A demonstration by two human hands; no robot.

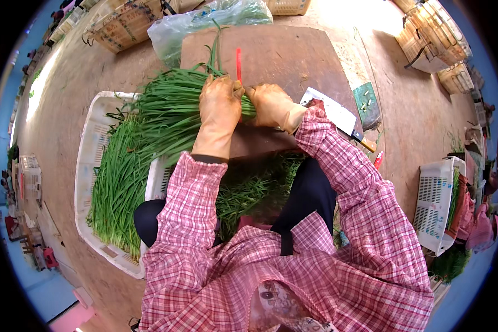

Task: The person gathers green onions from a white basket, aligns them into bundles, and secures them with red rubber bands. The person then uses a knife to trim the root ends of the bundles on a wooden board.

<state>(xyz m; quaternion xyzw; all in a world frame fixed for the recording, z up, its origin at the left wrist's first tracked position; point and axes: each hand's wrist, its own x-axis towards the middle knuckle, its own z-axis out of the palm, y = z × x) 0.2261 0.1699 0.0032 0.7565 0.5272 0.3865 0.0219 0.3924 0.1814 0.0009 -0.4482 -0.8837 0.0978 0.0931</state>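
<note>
A thick bundle of long green garlic chives (170, 103) lies across a wooden board (282, 54), its leaves spreading left over a white plastic crate. My left hand (220, 99), in a tan rubber glove, is closed around the bundle near its stem end. Close beside it, my right hand (274, 103), gloved alike, grips the stem end; its fingertips are partly hidden. A flat red strip (239, 64) sticks up between the hands, and a bit of red shows below the bundle. Right of my right hand, a cleaver (332, 110) rests on the board.
More chives (120, 178) fill the white crate (87, 145) at my left. Loose leaves (249, 199) lie below the board. Behind it sits a clear plastic bag (162, 41). A green piece (365, 101) and a red-handled tool (379, 159) lie right. Stacked crates (431, 41) stand farther off.
</note>
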